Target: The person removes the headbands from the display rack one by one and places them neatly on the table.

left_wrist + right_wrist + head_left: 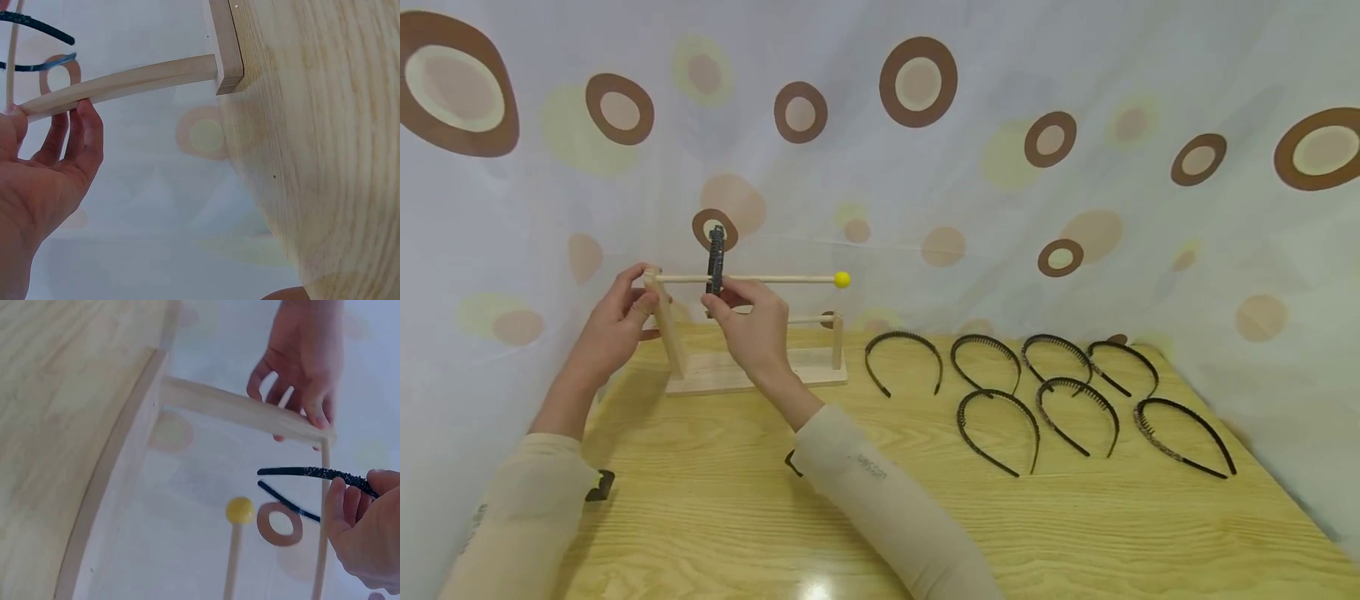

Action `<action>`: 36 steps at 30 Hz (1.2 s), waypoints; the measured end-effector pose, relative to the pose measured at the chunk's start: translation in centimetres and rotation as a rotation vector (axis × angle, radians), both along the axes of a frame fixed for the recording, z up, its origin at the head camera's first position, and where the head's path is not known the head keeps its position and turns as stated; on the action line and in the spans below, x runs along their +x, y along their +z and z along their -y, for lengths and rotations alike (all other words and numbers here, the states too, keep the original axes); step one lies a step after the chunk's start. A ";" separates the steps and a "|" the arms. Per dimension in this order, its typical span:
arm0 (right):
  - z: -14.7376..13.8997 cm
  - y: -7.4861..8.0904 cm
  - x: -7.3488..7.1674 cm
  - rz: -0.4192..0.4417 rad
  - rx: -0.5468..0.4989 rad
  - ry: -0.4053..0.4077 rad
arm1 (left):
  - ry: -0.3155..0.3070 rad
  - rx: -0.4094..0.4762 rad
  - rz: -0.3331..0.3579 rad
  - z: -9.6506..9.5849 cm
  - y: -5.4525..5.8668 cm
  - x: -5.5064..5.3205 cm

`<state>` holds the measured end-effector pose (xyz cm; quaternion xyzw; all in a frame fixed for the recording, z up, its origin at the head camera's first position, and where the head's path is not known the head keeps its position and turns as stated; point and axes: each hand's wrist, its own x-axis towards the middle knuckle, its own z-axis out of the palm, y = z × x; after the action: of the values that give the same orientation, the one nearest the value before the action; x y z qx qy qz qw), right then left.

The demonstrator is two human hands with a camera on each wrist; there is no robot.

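Observation:
A wooden display rack [805, 367] stands at the left of the table. My left hand [612, 325] holds the top of its tall post [667, 337], fingers on one side and thumb on the other. In my right hand [758, 329], thumb and fingers pinch a black toothed headband [717, 257] at the rack's upper rod [790, 280]. The head view shows that headband nearly edge-on. In the right wrist view the upper rod crosses the headband [289, 470], whose two tips point toward the base. A yellow knob [842, 280] caps the upper rod's right end.
Several black headbands [998, 393] lie spread on the right of the wooden table [1075, 533]. A lower rod on the rack's short post [837, 343] ends in another yellow ball [239, 510]. A patterned curtain [865, 192] hangs behind and beside the table.

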<state>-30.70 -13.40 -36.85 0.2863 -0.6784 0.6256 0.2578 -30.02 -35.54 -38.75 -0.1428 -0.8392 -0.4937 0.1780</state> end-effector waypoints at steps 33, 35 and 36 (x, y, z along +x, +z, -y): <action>-12.4 4.4 3.0 0.039 -0.141 0.084 | 0.012 -0.037 -0.096 -0.2 -0.1 0.3; -13.7 4.6 3.3 0.024 -0.140 0.080 | 0.017 -0.042 -0.092 -0.2 -0.1 0.4; -14.4 4.7 3.4 0.014 -0.133 0.077 | 0.019 -0.042 -0.092 -0.2 -0.1 0.4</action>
<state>-27.30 0.98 -32.15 0.2901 -0.6255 0.6808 0.2472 -29.62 -35.32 -38.81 -0.1612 -0.8417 -0.4670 0.2178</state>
